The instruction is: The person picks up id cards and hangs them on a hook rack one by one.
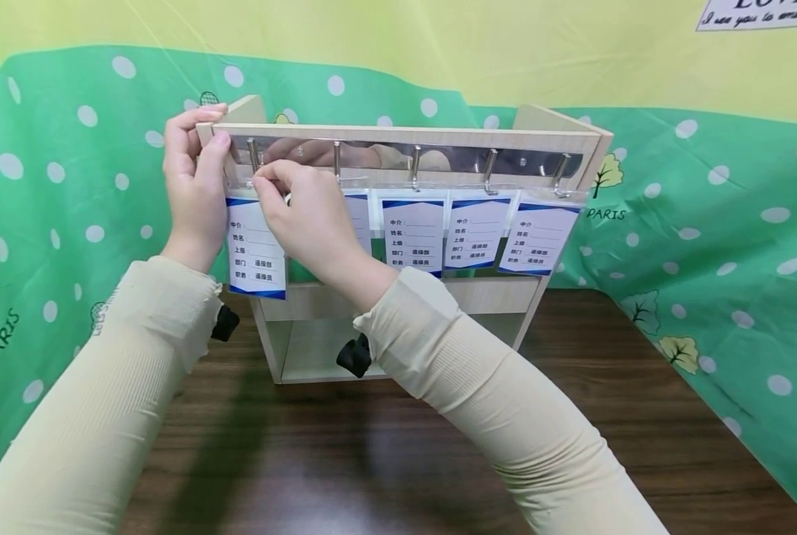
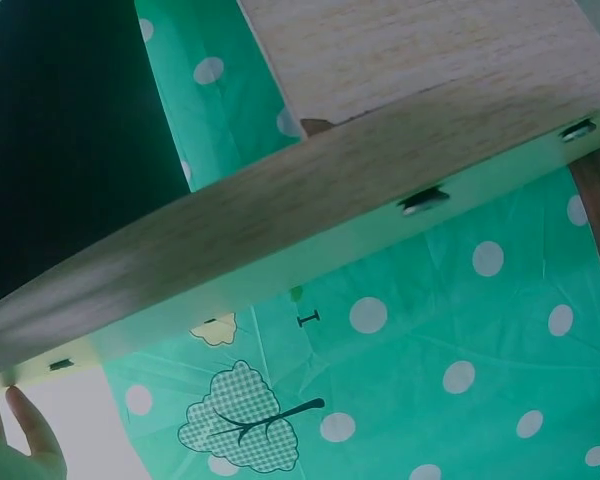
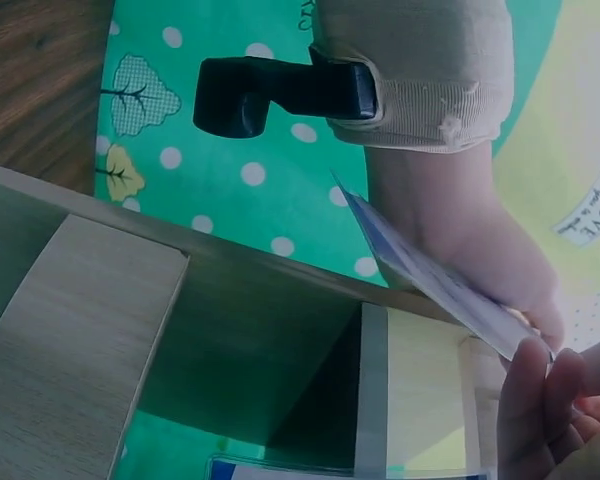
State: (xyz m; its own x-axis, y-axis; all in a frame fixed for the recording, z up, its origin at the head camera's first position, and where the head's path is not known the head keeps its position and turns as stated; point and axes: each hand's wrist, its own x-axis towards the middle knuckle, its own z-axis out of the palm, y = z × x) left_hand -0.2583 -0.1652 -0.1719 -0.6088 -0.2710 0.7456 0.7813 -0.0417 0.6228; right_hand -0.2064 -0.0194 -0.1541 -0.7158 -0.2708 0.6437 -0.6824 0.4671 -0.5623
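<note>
A wooden shelf unit (image 1: 398, 136) stands on the table with a metal hook strip (image 1: 378, 154) along its top front. My left hand (image 1: 194, 178) grips the unit's upper left corner, thumb in front and fingers behind. At the leftmost hook (image 1: 254, 154), my right hand (image 1: 311, 215) pinches the top edge of a clear-sleeved badge card (image 1: 258, 256); in the right wrist view that card (image 3: 440, 285) is seen nearly edge-on. The right hand partly covers a second badge card (image 1: 360, 215). Further badge cards (image 1: 413, 230) hang from the hooks to the right.
Dark wood-grain tabletop (image 1: 318, 461) lies in front of the unit. A green and yellow cloth (image 1: 706, 245) with pale dots surrounds the back and sides. Black wrist mounts (image 1: 354, 355) stick out from under both cuffs. Open compartments (image 1: 338, 345) show low in the unit.
</note>
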